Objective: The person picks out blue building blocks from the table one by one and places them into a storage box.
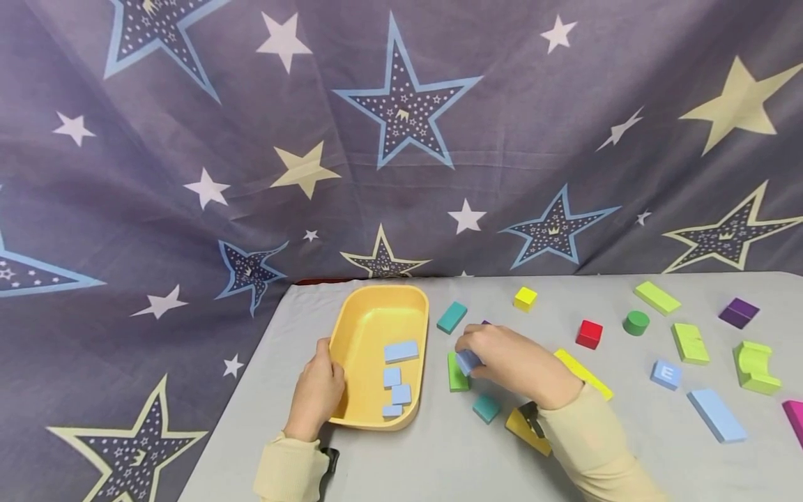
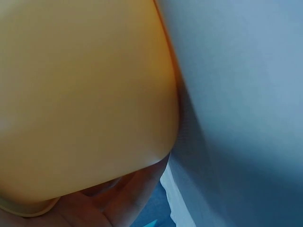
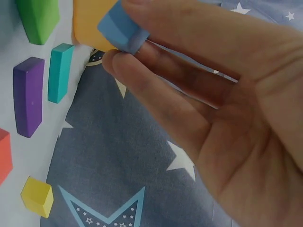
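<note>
My left hand [image 1: 316, 387] grips the left side wall of a yellow plastic bin [image 1: 357, 314], its thumb over the rim and its fingers outside. Several light blue blocks [image 1: 401, 351] lie on the bin's floor near its right side. To the right of the bin, my right hand [image 1: 511, 359] pinches a small blue block [image 3: 124, 27] between thumb and fingertips. In the head view this block overlaps a green block [image 1: 459, 376] on the table. The left wrist view is mostly filled by the bin's outer wall [image 2: 90, 94], with fingers [image 2: 135, 198] against it.
Teal blocks [image 1: 452, 318] and a purple block [image 3: 29, 97] lie around the right hand. Farther right are a red cube [image 1: 590, 335], a blue "E" block [image 1: 666, 374], a long blue block [image 1: 717, 415] and several others. A star-patterned curtain [image 1: 426, 202] hangs behind the table.
</note>
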The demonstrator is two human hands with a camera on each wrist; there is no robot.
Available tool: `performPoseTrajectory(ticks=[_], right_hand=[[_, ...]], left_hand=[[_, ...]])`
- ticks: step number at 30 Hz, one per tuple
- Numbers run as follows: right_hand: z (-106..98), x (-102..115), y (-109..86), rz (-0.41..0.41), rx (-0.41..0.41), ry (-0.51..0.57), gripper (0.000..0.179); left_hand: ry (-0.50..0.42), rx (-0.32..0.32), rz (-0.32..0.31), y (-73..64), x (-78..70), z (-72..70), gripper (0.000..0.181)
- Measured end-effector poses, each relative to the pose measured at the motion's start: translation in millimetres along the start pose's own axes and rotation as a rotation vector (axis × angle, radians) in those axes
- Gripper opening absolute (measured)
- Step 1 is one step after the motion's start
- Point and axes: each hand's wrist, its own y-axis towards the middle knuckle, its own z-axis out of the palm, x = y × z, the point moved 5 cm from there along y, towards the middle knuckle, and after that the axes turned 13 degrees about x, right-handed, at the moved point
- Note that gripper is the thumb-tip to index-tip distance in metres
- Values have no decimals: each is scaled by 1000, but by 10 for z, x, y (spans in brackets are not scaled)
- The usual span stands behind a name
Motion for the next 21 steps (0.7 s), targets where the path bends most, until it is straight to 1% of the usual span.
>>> performPoseTrajectory(ticks=[6,11,17,21], right_hand=[[7,44,33,8,4,10,34],[5,80,62,1,-11,15,32],[2,119,98,42,16,33,33],[-22,146,113,53,21,34,35]], left_hand=[[-3,-10,5,-7,-1,2,42],[-4,-19,3,-12,-5,0,41],[-2,-14,0,-10,-12,5,41],[1,-8,-2,-10,-19,-4,42]])
